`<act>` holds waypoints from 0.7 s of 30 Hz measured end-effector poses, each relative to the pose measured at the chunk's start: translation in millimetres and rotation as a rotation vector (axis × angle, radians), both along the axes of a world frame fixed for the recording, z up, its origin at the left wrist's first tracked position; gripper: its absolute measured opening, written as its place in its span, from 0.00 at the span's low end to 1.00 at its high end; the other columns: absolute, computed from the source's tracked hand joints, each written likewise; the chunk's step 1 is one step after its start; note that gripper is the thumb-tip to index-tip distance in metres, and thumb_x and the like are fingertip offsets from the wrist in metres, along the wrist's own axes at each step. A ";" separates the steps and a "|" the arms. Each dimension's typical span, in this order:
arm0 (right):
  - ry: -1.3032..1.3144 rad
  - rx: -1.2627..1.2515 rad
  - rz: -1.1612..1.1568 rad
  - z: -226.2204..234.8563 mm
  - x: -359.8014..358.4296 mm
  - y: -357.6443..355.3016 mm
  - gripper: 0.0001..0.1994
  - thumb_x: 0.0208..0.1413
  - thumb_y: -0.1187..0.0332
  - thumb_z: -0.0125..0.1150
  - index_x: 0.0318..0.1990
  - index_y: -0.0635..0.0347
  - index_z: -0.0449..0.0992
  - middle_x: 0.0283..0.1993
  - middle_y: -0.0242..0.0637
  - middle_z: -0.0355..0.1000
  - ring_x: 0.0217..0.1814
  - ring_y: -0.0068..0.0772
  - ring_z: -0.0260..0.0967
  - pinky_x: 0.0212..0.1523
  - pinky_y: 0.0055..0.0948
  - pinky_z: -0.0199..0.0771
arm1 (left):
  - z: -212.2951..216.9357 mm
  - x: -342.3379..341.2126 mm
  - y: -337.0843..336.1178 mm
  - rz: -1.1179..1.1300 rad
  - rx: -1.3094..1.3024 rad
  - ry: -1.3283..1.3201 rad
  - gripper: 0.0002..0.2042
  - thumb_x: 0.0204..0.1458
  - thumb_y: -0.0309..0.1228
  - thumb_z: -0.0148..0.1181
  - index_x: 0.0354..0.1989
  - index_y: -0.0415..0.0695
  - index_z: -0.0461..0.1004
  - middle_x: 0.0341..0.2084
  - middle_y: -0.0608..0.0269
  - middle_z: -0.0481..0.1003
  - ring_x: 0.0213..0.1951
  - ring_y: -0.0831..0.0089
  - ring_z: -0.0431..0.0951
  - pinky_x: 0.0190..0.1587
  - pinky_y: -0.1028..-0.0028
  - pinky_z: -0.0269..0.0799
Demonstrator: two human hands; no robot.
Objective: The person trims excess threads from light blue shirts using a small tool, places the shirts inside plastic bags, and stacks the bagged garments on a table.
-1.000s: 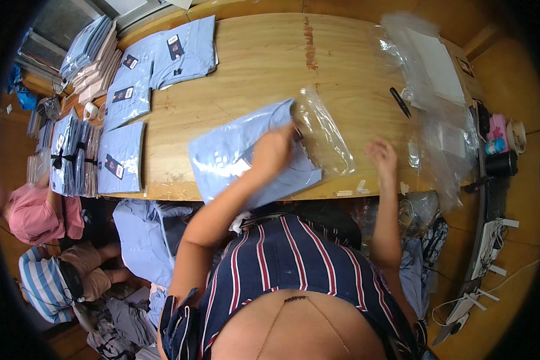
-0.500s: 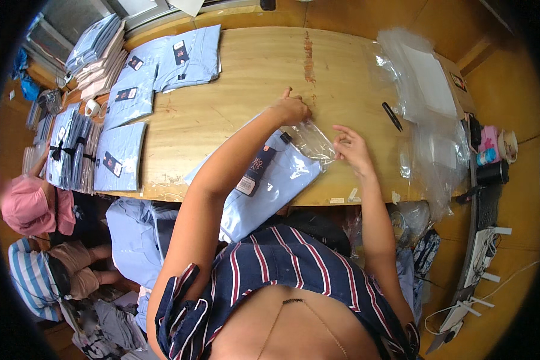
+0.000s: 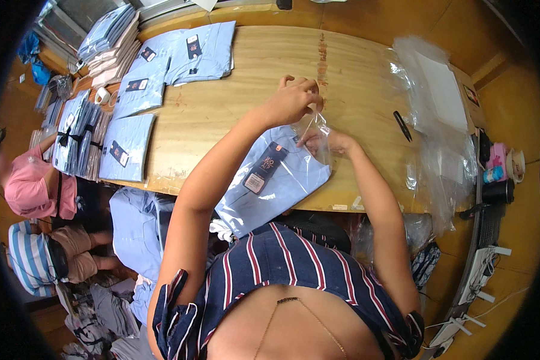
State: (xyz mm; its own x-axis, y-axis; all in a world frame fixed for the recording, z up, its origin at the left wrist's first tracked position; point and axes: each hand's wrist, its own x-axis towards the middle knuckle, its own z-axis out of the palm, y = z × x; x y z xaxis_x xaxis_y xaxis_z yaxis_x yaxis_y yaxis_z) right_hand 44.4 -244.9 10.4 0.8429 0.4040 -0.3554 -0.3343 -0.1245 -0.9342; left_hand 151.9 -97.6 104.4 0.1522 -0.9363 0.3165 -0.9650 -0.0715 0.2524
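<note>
A folded light blue shirt lies at a slant by the table's near edge inside a clear plastic bag. A dark hang tag rests on its front. Above the collar, my left hand has its fingers curled on the film of the bag's mouth, drawing it up. My right hand reaches in from the right at the bag's mouth, fingers stretched toward the collar and partly seen through the film. I cannot make out anything gripped in it.
Several bagged blue shirts lie at the table's left, beside tied bundles and a tall stack. A black pen and loose plastic bags are on the right. A person in pink is at the far left.
My left hand has risen slightly and lifted the film. My right hand has moved left, to the bag's mouth by the collar. The shirt now shows more fully beside my left arm.
</note>
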 end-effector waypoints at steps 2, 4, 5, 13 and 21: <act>-0.115 0.021 0.035 -3.5 0.2 -2.1 0.10 0.49 0.70 0.54 0.40 0.59 0.72 0.29 0.30 0.67 0.30 0.19 0.62 0.32 0.19 0.64 | -3.1 -1.2 8.5 0.173 -0.110 0.075 0.12 0.38 0.25 0.59 0.34 0.51 0.69 0.34 0.66 0.67 0.44 0.67 0.66 0.47 0.62 0.55; -0.107 0.045 0.011 1.5 -0.8 3.6 0.10 0.49 0.69 0.55 0.40 0.60 0.71 0.28 0.30 0.67 0.29 0.19 0.62 0.31 0.19 0.64 | -12.5 5.7 24.1 0.310 -0.143 0.145 0.15 0.39 0.25 0.58 0.38 0.48 0.67 0.34 0.63 0.68 0.42 0.64 0.67 0.43 0.65 0.60; -0.043 0.056 -0.028 10.6 0.1 7.7 0.10 0.49 0.69 0.55 0.39 0.60 0.71 0.29 0.30 0.67 0.29 0.19 0.63 0.30 0.20 0.65 | -26.6 15.2 36.9 0.362 -0.122 0.175 0.16 0.39 0.25 0.58 0.40 0.47 0.66 0.34 0.61 0.68 0.40 0.62 0.68 0.41 0.66 0.62; -0.061 0.031 -0.196 -29.8 9.6 -15.5 0.10 0.47 0.71 0.57 0.38 0.59 0.71 0.29 0.31 0.69 0.23 0.20 0.65 0.21 0.21 0.68 | -94.9 -0.7 64.6 0.674 -0.132 0.531 0.17 0.45 0.34 0.55 0.43 0.42 0.63 0.32 0.52 0.69 0.38 0.58 0.69 0.39 0.63 0.64; -0.057 -0.184 -0.096 9.6 6.3 -0.3 0.09 0.50 0.70 0.53 0.39 0.57 0.73 0.36 0.32 0.70 0.38 0.26 0.65 0.35 0.25 0.68 | -112.4 -6.0 67.5 0.727 -0.167 0.389 0.16 0.47 0.38 0.52 0.42 0.44 0.65 0.33 0.57 0.69 0.38 0.61 0.67 0.39 0.63 0.62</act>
State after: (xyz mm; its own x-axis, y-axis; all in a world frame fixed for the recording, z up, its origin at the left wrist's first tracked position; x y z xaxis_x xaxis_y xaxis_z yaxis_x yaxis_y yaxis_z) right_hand 50.7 -245.1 19.9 0.8953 0.2535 -0.3662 -0.2999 -0.2648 -0.9165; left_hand 145.9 -30.1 -8.0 0.8262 -0.5086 0.2424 -0.5351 -0.5737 0.6201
